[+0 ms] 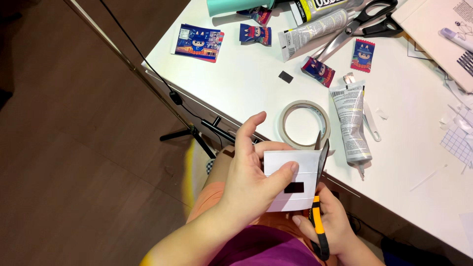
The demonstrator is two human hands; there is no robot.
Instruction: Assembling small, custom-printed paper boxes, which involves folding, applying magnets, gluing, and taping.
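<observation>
At the near edge of the white table (246,83), the left hand (251,182) is pinching a white card (291,170) bearing a small black rectangle, thumb pressing its face. The right hand (330,221) is gripping yellow-handled scissors (319,197), blades running along the card's right edge. A tape roll (304,124) is lying just beyond, glue tubes (351,123) farther right.

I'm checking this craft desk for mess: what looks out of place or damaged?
Small snack wrappers lie scattered among glue tubes, and paper scraps litter the table's right side. The tape roll sits near the table edge. Nothing looks spilled or broken.
</observation>
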